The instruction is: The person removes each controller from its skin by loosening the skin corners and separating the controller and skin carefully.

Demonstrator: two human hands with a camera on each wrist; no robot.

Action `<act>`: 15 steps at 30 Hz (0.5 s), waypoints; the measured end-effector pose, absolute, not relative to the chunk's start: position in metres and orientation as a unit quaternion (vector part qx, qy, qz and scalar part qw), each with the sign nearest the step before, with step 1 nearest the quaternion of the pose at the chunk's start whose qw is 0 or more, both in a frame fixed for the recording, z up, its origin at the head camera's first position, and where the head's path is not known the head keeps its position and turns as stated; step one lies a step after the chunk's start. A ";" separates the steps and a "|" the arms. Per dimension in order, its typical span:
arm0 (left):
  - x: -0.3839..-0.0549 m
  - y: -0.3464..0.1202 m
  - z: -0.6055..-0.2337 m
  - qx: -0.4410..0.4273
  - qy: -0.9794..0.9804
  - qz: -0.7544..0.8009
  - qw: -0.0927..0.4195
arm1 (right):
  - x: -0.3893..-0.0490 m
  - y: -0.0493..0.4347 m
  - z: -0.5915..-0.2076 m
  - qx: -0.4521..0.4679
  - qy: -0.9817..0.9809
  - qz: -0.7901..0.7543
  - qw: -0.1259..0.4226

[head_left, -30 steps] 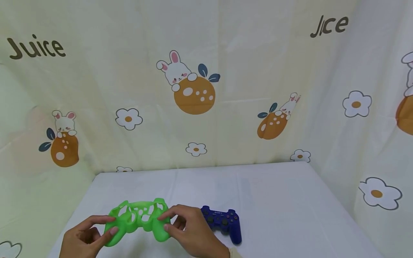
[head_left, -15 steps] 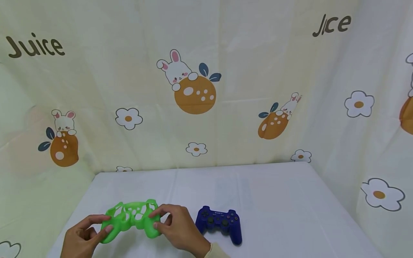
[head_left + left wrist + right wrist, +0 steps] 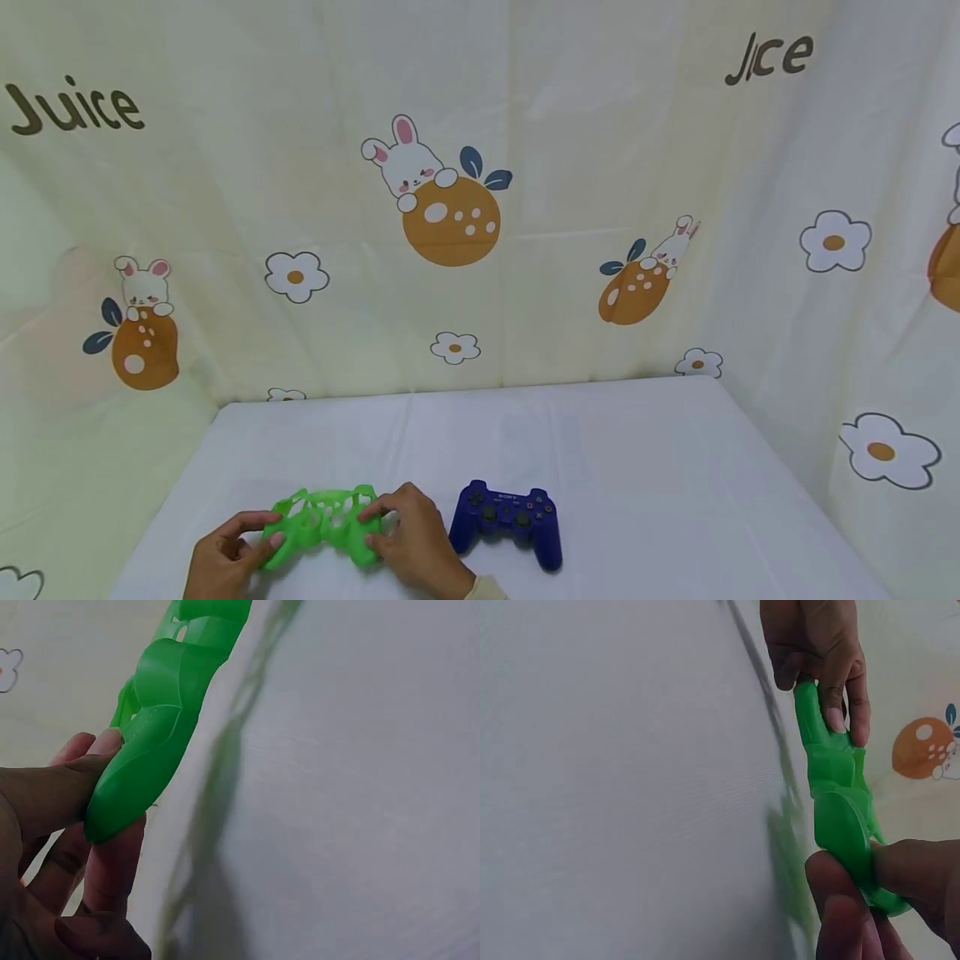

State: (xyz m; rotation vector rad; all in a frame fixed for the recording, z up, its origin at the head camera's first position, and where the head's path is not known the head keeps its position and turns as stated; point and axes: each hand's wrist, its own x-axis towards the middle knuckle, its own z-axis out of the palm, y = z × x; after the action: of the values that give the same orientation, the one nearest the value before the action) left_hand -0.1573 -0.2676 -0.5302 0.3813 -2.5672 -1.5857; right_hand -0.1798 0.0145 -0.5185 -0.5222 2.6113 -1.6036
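Between both hands is a bright green controller cover [image 3: 324, 525], thin and full of cut-out holes. My left hand [image 3: 228, 554] pinches its left grip between thumb and fingers; the left wrist view shows this cover [image 3: 154, 742] from the side, above its shadow. On the other end, my right hand [image 3: 422, 542] pinches the right grip, thumb on one face and fingers on the other, as the right wrist view shows. Just right of that hand lies a dark blue game controller [image 3: 507, 521] with SONY lettering, face up and untouched.
A white cloth-covered table [image 3: 645, 483] lies under everything. Behind and at the sides hangs a pale curtain [image 3: 555, 317] printed with rabbits, oranges and flowers.
Both hands first moved the green cover left, away from the blue controller, then lowered it toward the table and slightly right. The blue controller came fully into sight and stayed in place.
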 end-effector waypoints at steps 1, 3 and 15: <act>-0.158 -0.267 -0.533 0.127 -0.843 -0.521 0.047 | -0.180 0.014 -0.521 -0.164 0.844 -0.510 0.020; -0.158 -0.267 -0.537 0.126 -0.844 -0.519 0.044 | -0.180 0.014 -0.524 -0.155 0.849 -0.503 0.034; -0.162 -0.263 -0.534 0.163 -0.872 -0.461 -0.007 | -0.183 0.015 -0.534 -0.140 0.856 -0.495 0.050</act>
State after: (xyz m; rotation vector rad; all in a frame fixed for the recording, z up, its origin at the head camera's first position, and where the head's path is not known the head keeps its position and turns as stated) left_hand -0.1618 -0.2633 -0.5341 0.5155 -2.7539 -1.4542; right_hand -0.1826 0.0148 -0.5340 -0.4261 2.6065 -1.5080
